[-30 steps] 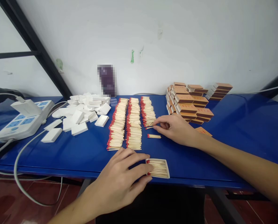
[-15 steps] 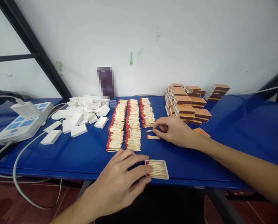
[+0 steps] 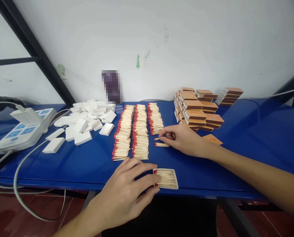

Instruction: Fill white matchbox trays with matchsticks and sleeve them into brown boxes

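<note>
Near the table's front edge, my left hand (image 3: 134, 187) grips the left end of a small white matchbox tray (image 3: 176, 179), one finger resting over the red heads. Inside the tray lies a layer of matches (image 3: 168, 178), heads to the left. My right hand (image 3: 180, 138) pinches the tail of a match (image 3: 157, 139) between thumb and forefinger, just above the tabletop. Another few matches (image 3: 163, 144) lie right below it. Three columns of red-headed matches stretch away beyond my hands: a left one (image 3: 123, 135), a middle one (image 3: 140, 135) and a shorter right one (image 3: 155, 118).
White empty trays (image 3: 87, 120) are heaped at the left. Stacked orange-brown matchboxes (image 3: 196, 110) stand back right, with a single sleeve (image 3: 213, 139) lying flat by my right wrist. A power strip (image 3: 23, 130) with cables and a blurred dark purple object (image 3: 112, 86) are also there.
My right thumb and forefinger have shifted slightly left along the match. My left hand and the tray have stayed in place.
</note>
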Motion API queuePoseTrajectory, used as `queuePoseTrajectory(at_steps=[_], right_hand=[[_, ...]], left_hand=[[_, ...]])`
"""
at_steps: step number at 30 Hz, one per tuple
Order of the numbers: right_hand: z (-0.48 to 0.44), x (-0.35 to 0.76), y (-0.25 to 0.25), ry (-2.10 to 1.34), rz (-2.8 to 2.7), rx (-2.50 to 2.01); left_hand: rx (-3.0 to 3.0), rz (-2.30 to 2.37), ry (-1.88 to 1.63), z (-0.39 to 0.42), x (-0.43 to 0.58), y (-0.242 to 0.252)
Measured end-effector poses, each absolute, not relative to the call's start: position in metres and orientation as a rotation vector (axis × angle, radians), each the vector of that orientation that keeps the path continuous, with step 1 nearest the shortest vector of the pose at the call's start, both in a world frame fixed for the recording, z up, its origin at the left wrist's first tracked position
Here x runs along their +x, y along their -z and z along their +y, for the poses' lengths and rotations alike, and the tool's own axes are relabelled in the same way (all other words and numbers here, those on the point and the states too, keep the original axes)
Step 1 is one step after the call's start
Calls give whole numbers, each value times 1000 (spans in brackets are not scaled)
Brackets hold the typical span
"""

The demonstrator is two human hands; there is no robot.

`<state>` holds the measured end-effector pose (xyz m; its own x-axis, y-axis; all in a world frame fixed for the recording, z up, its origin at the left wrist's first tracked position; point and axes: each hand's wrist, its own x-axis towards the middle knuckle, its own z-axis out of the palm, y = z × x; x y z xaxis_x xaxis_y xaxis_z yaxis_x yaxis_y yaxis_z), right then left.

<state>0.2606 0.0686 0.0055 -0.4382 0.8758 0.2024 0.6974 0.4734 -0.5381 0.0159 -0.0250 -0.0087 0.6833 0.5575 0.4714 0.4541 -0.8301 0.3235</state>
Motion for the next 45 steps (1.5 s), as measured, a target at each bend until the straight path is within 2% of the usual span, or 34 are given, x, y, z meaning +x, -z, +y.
queuePoseTrajectory(at_steps=[17,32,39,45], right_hand=[[61,262,-11,-590,-2303,-1257],[84,265,3,-156,-2363,-1141],[86,261,-2,-111,-2580,-1176],[83,260,-5,-184,-2533,-1223]], left_hand=[[2736,828,-874,-25,16,8],[2736,827,-843,-26,16,7],[2741,825,-849,-25,15,8],[2739,820,-850,-26,16,7]])
